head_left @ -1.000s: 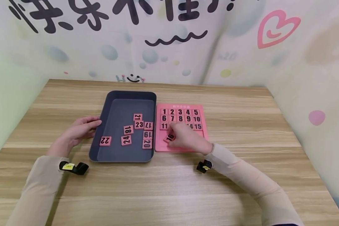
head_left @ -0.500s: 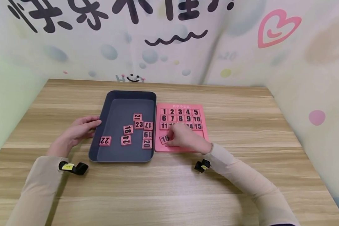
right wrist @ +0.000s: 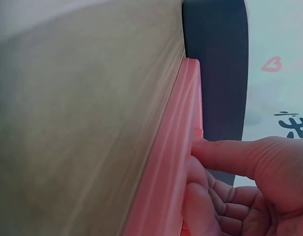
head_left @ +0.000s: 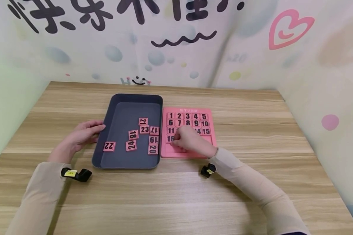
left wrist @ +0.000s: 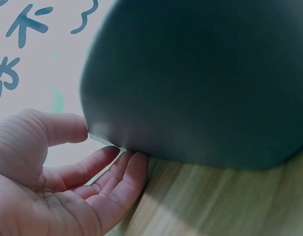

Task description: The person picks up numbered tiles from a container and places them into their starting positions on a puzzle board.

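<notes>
Touching the square pink tile numbered 16 [head_left: 170,139] with curled fingers: right hand [head_left: 192,140]; can't tell if pinching. Tile sits leftmost in fourth row of the square pink board [head_left: 169,152]. Left hand [head_left: 83,135], fingers loosely bent, rests against left wall of rectangular dark blue-grey tray [head_left: 126,112] holding loose numbered pink tiles [head_left: 144,130].
</notes>
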{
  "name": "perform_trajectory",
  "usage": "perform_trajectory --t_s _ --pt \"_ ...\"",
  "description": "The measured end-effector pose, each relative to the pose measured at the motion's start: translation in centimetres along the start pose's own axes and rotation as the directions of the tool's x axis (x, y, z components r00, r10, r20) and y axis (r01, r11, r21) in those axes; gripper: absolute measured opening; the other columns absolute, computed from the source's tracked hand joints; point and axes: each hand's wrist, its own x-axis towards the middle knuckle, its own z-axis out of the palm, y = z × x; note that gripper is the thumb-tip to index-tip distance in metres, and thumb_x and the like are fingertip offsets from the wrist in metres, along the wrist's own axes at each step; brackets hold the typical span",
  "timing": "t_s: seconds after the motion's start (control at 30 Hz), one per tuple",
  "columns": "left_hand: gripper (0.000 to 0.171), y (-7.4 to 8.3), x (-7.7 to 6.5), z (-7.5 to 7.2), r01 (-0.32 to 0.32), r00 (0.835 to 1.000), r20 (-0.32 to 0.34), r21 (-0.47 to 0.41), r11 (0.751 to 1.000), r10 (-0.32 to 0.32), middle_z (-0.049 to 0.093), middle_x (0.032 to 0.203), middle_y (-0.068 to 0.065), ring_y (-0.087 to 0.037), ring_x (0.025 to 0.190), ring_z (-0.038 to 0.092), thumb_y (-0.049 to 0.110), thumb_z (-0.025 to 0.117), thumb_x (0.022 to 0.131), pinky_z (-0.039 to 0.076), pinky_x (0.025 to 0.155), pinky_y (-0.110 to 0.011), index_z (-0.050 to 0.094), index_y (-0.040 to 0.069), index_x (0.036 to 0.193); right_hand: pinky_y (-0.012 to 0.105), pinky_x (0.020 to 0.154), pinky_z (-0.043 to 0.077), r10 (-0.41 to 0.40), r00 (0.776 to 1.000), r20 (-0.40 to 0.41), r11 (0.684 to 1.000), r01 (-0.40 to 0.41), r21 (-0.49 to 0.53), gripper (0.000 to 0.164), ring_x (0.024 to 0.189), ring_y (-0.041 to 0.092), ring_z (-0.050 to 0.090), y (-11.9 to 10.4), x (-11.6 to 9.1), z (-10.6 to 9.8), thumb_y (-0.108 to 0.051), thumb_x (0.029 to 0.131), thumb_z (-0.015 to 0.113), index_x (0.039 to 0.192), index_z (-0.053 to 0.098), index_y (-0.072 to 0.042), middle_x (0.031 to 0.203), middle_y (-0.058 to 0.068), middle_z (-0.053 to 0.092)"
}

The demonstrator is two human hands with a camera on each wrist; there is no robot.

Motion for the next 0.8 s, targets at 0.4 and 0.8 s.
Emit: perform_trajectory --t_s 0.4,0.8 --pt "0.063 -0.1 0.1 0.0 -0.001 1.0 0.0 0.003 1.0 0.001 0.053 0.095 0.018 0.004 0.085 0.055 0.027 0.05 0.098 0.049 0.075 -0.018 0.024 -0.009 0.142 0.02 0.048 0.04 -0.047 0.996 -0.08 0.998 0.051 0.048 0.022 0.049 0.008 0.05 0.0 0.3 -0.9 -0.021 0.079 0.076 0.064 0.064 -0.009 0.057 -0.002 0.058" --pt "0.064 -0.1 0.0 0.1 0.01 1.0 -0.011 0.041 0.999 -0.01 0.036 0.133 -0.017 0.005 0.087 0.052 0.029 0.047 0.099 0.048 0.077 -0.017 0.021 -0.008 0.144 0.02 0.066 0.05 -0.226 0.955 -0.192 0.954 0.257 0.157 0.014 0.072 0.014 0.062 -3.1 1.5 -1.8 -0.006 0.08 0.074 0.09 0.067 0.001 0.081 0.007 0.066"
